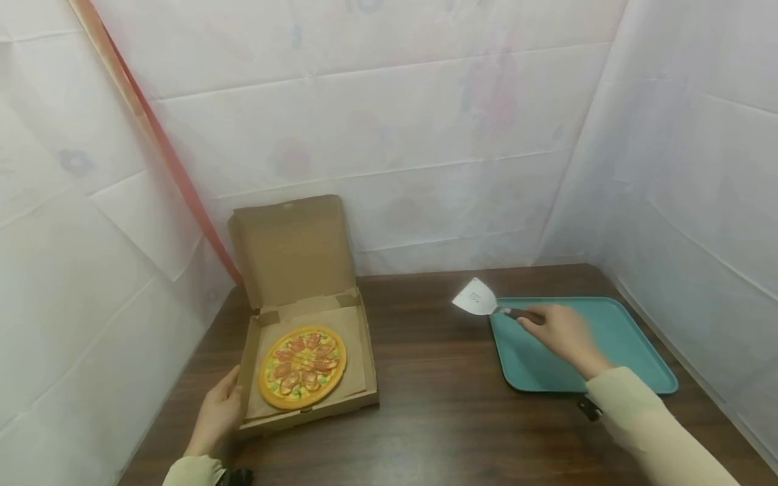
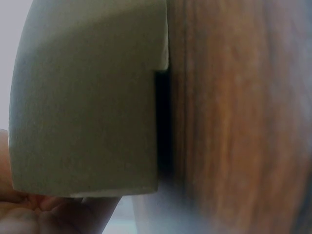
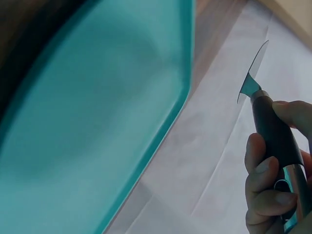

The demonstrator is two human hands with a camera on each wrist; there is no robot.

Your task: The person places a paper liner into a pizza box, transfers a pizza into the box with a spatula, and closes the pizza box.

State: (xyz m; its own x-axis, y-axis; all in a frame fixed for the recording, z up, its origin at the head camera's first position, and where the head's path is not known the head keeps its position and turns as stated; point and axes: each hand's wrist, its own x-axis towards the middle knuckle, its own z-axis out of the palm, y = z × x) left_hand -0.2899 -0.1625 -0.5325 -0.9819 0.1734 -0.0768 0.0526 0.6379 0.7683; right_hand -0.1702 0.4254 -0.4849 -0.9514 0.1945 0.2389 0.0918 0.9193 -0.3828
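An open cardboard pizza box (image 1: pixel 316 416) lies on the left of the table with its lid (image 1: pixel 294 251) up. Inside, on brown paper, is a round pizza (image 1: pixel 302 368) with a yellow rim. My left hand (image 1: pixel 217 408) grips the box's left wall near the front corner; in the left wrist view a dark gap shows between the box wall (image 2: pixel 87 112) and the table. The right hand (image 1: pixel 562 334) holds a pizza server (image 1: pixel 477 298) by its dark handle, its metal blade pointing left. In the right wrist view, fingers (image 3: pixel 267 168) wrap that handle.
A teal tray (image 1: pixel 614 324) lies on the right of the dark wooden table (image 1: pixel 434 378), under the right hand. White sheeting (image 1: pixel 389 135) hangs at the back and both sides. A red strip (image 1: pixel 182 179) runs down the left back corner behind the box.
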